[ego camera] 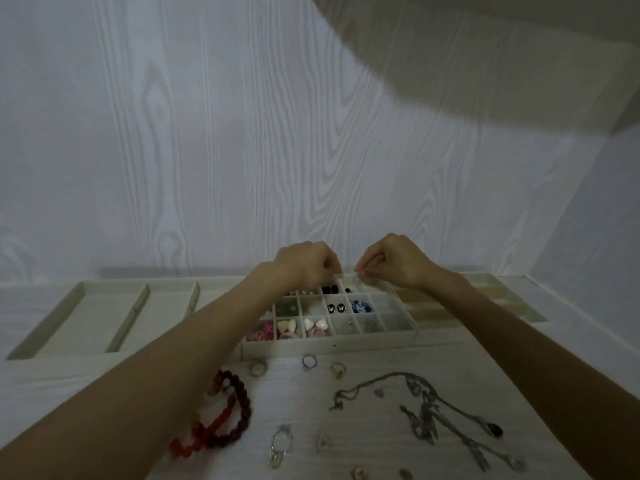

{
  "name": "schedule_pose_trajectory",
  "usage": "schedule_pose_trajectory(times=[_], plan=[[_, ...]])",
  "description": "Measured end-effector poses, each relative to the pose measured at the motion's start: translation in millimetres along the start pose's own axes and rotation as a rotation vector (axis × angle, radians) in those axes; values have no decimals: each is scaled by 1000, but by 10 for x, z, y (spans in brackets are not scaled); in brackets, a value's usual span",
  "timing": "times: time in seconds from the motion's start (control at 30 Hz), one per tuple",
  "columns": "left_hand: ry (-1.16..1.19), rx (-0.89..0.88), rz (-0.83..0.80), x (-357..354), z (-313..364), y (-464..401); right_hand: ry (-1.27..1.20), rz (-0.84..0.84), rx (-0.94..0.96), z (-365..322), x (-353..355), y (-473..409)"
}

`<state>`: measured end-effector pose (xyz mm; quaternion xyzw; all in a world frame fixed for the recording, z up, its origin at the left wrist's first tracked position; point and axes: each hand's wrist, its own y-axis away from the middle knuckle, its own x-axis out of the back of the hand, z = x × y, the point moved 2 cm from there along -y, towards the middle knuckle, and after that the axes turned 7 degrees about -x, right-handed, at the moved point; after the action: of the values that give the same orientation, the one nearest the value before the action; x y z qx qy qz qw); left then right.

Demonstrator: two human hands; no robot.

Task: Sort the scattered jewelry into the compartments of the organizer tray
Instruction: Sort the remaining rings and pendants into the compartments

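Observation:
The white organizer tray (pixel 287 345) with many small compartments lies ahead on the table. Some cells hold heart pieces, black studs, blue beads and pink bits. Both hands hover over its far row. My left hand (pixel 306 263) has curled fingers that pinch something tiny; what it is cannot be told. My right hand (pixel 393 261) pinches a small clear earring (pixel 356 279) above a far compartment. On the table in front lie red bead bracelets (pixel 225 410), three rings (pixel 309 361), silver chain necklaces (pixel 426 407) and small pendants (pixel 281 445).
A long-slotted tray (pixel 104 317) sits to the left of the organizer. Another pale tray section (pixel 491 299) lies to the right. A white wood-grain wall rises right behind the trays.

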<state>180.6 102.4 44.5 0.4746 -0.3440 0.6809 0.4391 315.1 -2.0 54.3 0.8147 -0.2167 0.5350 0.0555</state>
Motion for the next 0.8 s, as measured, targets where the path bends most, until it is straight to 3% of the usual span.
schedule_pose_trajectory(times=[0.3, 0.67, 0.8], plan=[[-4, -41, -37, -133, -92, -121, 304, -188, 25, -105, -117, -122], [-73, -13, 34, -93, -110, -181, 719, -217, 158, -222, -258, -321], [-61, -2, 68, -68, -89, -160, 757, -227, 174, -201, -312, -367]])
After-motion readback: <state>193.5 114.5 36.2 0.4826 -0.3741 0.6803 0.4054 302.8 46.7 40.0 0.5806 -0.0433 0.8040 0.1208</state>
